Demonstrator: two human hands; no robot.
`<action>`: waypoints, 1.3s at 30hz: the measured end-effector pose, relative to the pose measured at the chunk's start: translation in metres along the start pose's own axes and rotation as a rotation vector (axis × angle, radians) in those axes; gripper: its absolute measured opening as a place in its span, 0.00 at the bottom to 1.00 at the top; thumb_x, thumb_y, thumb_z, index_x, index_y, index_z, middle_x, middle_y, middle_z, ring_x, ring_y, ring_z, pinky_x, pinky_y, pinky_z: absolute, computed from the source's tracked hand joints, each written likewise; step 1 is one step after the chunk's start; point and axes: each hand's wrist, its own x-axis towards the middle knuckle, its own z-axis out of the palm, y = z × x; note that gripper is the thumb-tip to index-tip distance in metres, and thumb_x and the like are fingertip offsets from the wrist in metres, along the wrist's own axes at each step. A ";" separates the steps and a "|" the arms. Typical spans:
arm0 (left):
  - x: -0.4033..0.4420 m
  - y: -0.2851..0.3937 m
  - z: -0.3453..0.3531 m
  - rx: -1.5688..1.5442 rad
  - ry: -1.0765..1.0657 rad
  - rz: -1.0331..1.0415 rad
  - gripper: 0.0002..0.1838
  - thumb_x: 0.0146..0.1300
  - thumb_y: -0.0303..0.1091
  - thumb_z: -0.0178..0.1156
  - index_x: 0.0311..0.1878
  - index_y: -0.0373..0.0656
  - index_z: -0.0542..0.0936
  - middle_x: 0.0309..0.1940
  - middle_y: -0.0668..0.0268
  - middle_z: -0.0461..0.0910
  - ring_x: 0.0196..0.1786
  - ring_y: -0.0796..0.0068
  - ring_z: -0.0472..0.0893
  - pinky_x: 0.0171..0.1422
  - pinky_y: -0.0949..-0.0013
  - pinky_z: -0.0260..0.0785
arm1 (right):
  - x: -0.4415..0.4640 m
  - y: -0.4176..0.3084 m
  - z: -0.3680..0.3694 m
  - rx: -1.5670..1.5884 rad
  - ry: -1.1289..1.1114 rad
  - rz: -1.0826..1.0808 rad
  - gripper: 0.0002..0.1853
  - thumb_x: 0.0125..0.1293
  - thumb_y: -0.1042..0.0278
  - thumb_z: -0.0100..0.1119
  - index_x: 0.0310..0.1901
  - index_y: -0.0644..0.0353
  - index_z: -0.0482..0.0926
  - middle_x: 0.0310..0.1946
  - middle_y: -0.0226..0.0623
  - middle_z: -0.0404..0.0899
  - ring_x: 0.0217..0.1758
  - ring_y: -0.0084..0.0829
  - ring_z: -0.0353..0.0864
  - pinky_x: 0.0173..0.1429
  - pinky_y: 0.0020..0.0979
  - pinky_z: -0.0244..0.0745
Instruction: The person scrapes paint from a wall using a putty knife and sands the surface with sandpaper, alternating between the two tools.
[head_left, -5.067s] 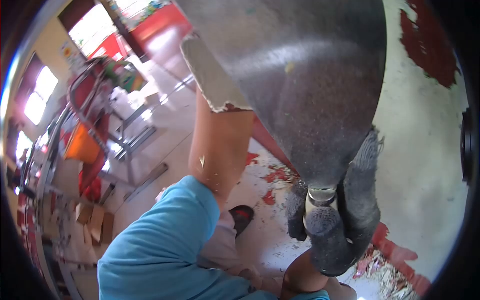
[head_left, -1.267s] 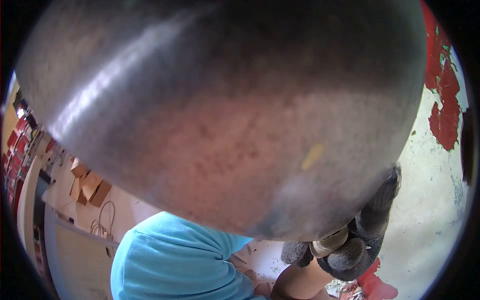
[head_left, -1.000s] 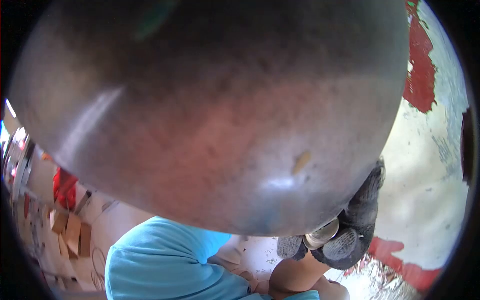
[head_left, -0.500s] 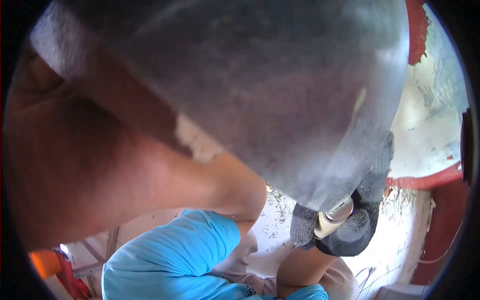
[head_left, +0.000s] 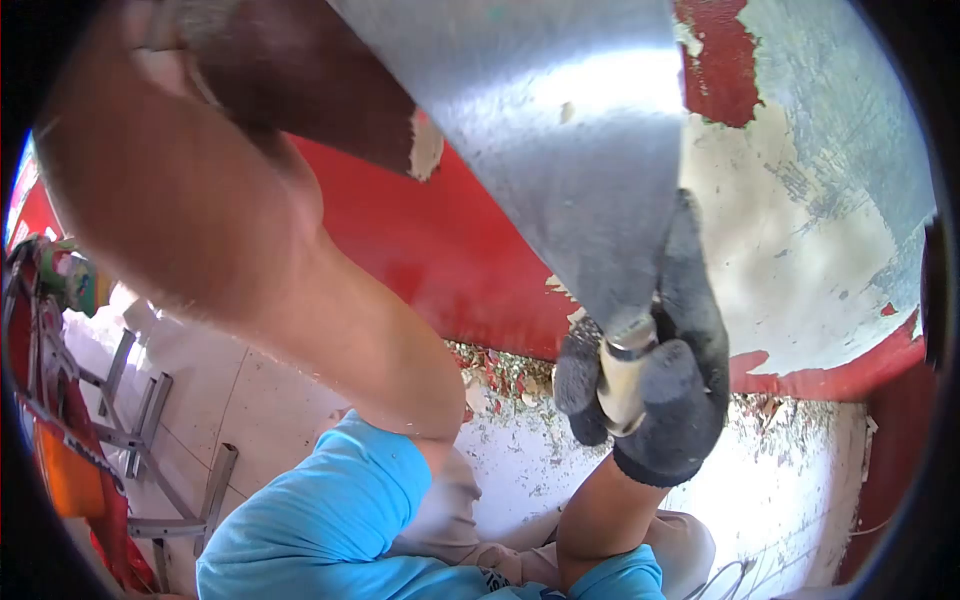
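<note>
In the head view, a broad metal scraper (head_left: 590, 170) is gripped by its pale handle (head_left: 622, 388) in the right hand (head_left: 680, 410), which is covered by a dark knit glove. The blade is pointed upward and held in front of a red surface (head_left: 410, 260), on whose right part a large whitish patch (head_left: 790, 260) is exposed. The left hand (head_left: 172, 70) is raised at the upper left, blurred and partly cut off; whether its fingers are closed cannot be told. Beside it, a dark flat tool (head_left: 310, 90) is seen, its tip edged with cream material (head_left: 425, 145). Flakes (head_left: 515, 380) are scattered along the red surface's lower edge. At the left, metal legs (head_left: 150, 430) are seen on the tiled floor (head_left: 255, 400).
</note>
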 end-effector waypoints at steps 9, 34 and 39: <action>0.090 0.070 -0.046 -1.846 -0.497 -1.074 0.10 0.65 0.33 0.58 0.39 0.35 0.80 0.30 0.67 0.80 0.35 0.82 0.76 0.45 0.77 0.66 | -0.026 -0.023 -0.049 0.045 0.163 -0.019 0.32 0.66 0.63 0.51 0.69 0.64 0.55 0.26 0.43 0.77 0.14 0.22 0.68 0.17 0.21 0.62; 0.046 0.152 -0.060 -2.184 -1.688 -0.770 0.10 0.67 0.33 0.52 0.35 0.35 0.74 0.16 0.69 0.71 0.20 0.83 0.72 0.23 0.75 0.63 | 0.008 0.055 -0.055 0.165 0.609 -0.039 0.34 0.67 0.74 0.44 0.73 0.53 0.46 0.28 0.33 0.73 0.17 0.19 0.68 0.17 0.21 0.63; 0.053 0.156 -0.065 -2.155 -1.853 -0.595 0.16 0.68 0.39 0.52 0.30 0.35 0.74 0.12 0.69 0.69 0.13 0.83 0.68 0.18 0.75 0.58 | 0.009 0.070 -0.047 0.188 0.648 -0.027 0.33 0.66 0.73 0.46 0.72 0.52 0.49 0.30 0.35 0.73 0.20 0.20 0.71 0.19 0.20 0.66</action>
